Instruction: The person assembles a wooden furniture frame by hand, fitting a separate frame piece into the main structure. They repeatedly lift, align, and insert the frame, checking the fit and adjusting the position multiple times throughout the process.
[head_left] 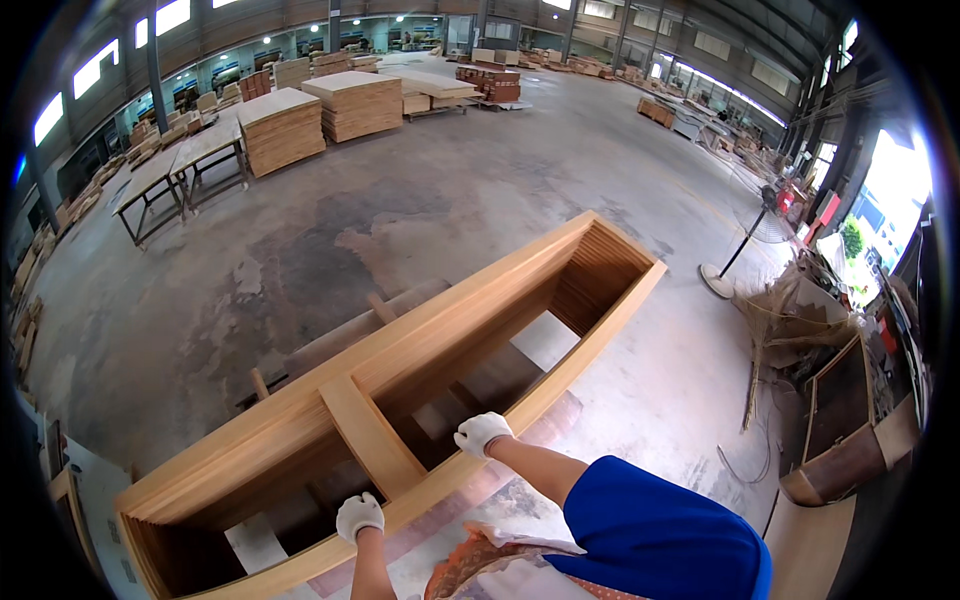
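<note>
A long, open wooden cabinet frame (470, 318) lies at a slant in front of me, with ribbed inner end walls and a flat crosspiece (372, 436) dividing its opening. My left hand (360, 516), in a white glove, is closed over the inner edge of the near rail, left of the crosspiece. Further right along that rail, my right hand (482, 434) wears a white glove too, its fingers curled over the edge. The fingertips of both hands are partly hidden.
Supports (380, 308) show under the frame. A standing fan (745, 240) is at the right, near a straw broom (765, 340) and piled scrap. Stacked boards (283, 130) and metal-legged tables (205, 145) stand at the far left. Concrete floor (560, 150) stretches beyond the frame.
</note>
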